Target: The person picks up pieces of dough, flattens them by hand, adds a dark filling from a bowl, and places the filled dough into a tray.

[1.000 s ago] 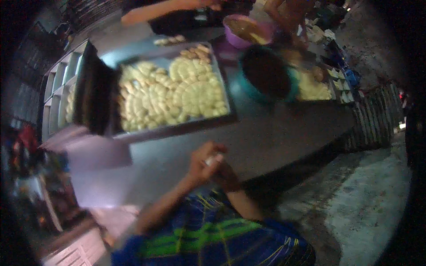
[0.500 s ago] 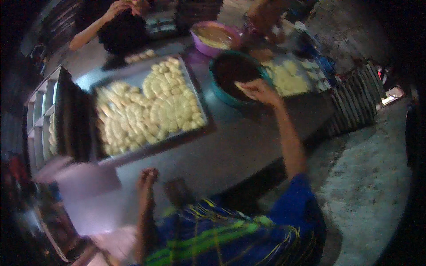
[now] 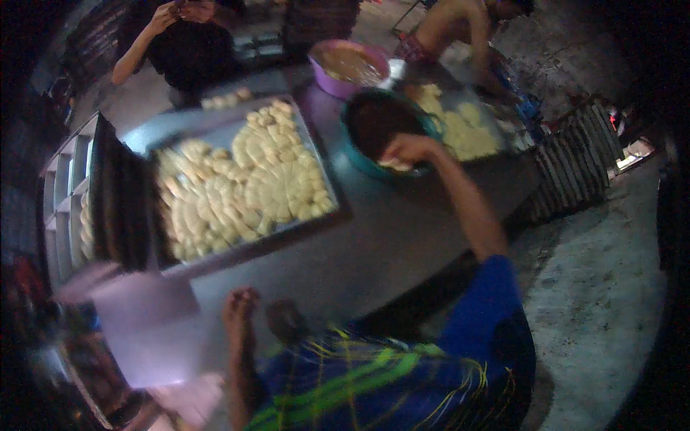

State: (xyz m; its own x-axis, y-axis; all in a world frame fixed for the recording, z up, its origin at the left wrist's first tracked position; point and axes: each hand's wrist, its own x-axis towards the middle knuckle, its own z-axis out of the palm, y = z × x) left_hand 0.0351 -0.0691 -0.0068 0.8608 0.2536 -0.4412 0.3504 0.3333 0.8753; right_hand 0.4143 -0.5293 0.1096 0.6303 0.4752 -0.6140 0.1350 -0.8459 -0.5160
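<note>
- The right hand (image 3: 410,149) reaches out over the near rim of a teal bowl (image 3: 359,154) on the counter (image 3: 374,244), fingers curled down together on a pale lump of dough (image 3: 394,164) at the rim; the blur hides how firmly they grip.
- The bowl is round and smooth-walled, its inside dark, and it stands between a large tray and a farther one.
- A clean lift here, I judge, calls for pinching the soft dough from beneath and clearing the rim without dragging it.
- The left hand (image 3: 241,309) rests at the counter's near edge, fingers loosely together, holding nothing that I can see.
- The large metal tray (image 3: 327,223) is shallow and rectangular, packed with rows of pale, flattened dough pieces (image 3: 244,194), matt and soft-looking.
- Beyond the bowl stand a purple basin (image 3: 323,82) of tan filling and a second tray (image 3: 503,147) with more pale rounds.
- A rack (image 3: 68,187) with shelves stands at the left.
- Across the counter two other people are near, one in dark clothes (image 3: 183,50) with raised hands.
</note>
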